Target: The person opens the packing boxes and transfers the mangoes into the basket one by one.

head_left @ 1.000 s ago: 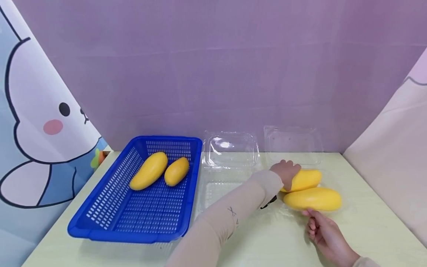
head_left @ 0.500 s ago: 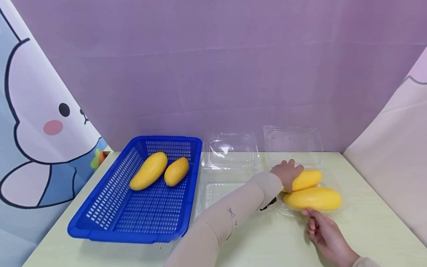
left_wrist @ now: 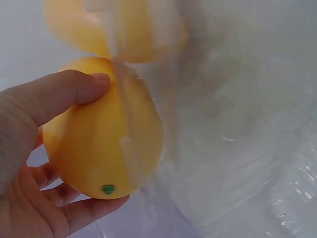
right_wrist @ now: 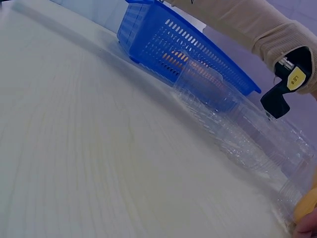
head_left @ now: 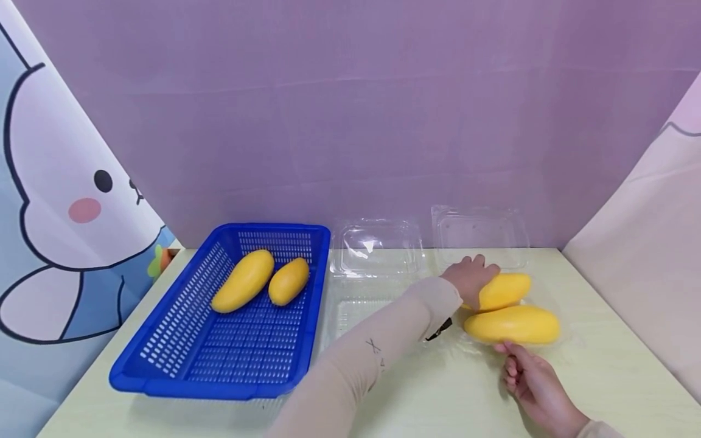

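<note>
A makeshift booth: a desk [head_left: 427, 389] walled in by cloth, the wider room hidden.
Behind the pale wood-grain top hangs a purple sheet [head_left: 350, 121] at twelve o'clock, with a cartoon-animal print [head_left: 55, 213] at nine and a pale pink-patched sheet [head_left: 652, 231] at three.

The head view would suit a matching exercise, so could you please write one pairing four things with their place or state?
1. Blue basket
2. Left hand
3. Right hand
4. Purple cloth

A. Behind the table
B. Gripping a yellow fruit
C. Has two yellow fruits inside
D. At the near side of another yellow fruit

Pairs: 1-C; 2-B; 3-D; 4-A
</note>
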`<state>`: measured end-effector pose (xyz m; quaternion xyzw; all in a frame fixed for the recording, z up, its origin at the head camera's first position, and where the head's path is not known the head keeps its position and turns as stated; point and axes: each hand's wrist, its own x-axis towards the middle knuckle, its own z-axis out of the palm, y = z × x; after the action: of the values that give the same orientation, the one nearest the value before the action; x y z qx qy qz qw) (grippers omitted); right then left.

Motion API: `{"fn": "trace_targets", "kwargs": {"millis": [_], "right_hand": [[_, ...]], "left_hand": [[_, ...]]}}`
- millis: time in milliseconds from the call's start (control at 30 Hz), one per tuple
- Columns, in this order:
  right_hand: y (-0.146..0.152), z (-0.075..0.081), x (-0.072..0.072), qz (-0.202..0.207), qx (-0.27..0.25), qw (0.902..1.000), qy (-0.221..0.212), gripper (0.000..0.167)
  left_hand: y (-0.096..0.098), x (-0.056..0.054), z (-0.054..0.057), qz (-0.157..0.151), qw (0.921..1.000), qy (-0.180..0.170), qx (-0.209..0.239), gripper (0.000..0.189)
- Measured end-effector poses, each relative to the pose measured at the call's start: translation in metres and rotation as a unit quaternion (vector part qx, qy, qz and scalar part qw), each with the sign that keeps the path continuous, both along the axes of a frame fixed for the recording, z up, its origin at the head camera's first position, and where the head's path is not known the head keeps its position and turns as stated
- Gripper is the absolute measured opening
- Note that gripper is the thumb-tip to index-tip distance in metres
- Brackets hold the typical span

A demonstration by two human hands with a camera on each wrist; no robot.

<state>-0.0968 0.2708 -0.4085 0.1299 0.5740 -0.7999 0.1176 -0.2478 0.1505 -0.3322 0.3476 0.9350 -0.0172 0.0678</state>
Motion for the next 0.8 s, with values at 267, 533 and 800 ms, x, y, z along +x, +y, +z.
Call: {"fn": "trace_targets", "kwargs": {"millis": [267,533,800], "right_hand": [[0.001,0.001,0.000,0.008,-0.005,0.9998,0.015,0.034],[0.001,-0.001,0.001,0.010,-0.005,0.9997,0.024,0.034],[0.002,-0.001,0.000,0.012,0.003,0.9996,0.025,0.033]], "left_hand": [[-0.006,0.003,0.018,-0.004,0.9999,0.004,0.011,0.080],[-0.022,0.002,0.032,-0.027,0.9991,0.009,0.031,0.077],[-0.044,-0.002,0.045,-0.043,0.9978,-0.004,0.050,0.078]]}}
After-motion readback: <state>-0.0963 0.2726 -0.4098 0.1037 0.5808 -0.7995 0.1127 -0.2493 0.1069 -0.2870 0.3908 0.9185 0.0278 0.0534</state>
